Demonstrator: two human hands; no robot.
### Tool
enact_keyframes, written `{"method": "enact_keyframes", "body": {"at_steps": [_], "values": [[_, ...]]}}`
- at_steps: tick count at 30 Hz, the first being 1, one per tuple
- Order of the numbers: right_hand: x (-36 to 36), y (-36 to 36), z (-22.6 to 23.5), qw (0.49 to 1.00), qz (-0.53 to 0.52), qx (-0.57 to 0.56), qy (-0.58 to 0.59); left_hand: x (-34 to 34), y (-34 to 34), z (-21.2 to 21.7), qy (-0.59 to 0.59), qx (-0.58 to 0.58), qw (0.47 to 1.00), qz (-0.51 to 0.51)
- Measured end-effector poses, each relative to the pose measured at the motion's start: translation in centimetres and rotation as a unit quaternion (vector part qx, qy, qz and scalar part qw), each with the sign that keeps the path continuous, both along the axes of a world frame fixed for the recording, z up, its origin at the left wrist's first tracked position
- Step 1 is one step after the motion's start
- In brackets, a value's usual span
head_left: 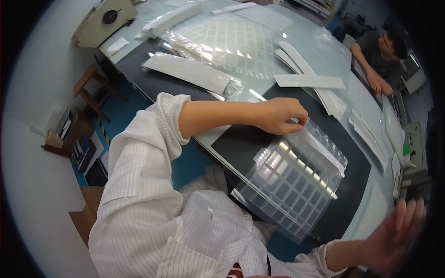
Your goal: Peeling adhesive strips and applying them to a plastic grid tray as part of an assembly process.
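Observation:
A clear plastic sheet with rows of rectangular cells point(291, 178) lies on the black mat and hangs past the table's near edge. Along its far side runs a white strip in a clear plastic wrapper point(324, 150). My left hand point(282, 116) reaches across, fingers and thumb pinched together at the left end of this wrapped strip. What exactly lies between the fingertips is partly hidden. At the lower right, my right hand point(394, 236) is raised off the table, blurred, with fingers stretched upward and nothing visible in it.
Wrapped white strips point(190, 74) lie at the left, near a large clear gridded sheet point(227, 44). Loose white strips point(310, 82) cross beyond my left hand; more strips point(369, 139) lie to the right. A co-worker point(380, 58) sits at the far right. A wooden stool point(95, 88) stands left.

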State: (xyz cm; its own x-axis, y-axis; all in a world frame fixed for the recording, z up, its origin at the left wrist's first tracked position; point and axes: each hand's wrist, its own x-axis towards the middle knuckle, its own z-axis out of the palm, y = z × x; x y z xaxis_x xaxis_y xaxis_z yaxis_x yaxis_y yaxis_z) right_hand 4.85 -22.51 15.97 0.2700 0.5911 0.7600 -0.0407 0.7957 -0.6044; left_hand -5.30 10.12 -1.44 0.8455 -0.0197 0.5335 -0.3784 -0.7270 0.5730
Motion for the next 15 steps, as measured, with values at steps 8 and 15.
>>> {"method": "enact_keyframes", "body": {"at_steps": [8,15], "values": [[2.4,10.2,-12.0,0.835,-0.306,-0.306,-0.339,0.6,-4.3,1.7,0.003,0.058,0.998,-0.018],[2.5,8.7,-14.9,0.775,-0.3,-0.395,-0.392,-1.0,-3.6,1.0,-0.003,0.063,0.998,0.006]]}}
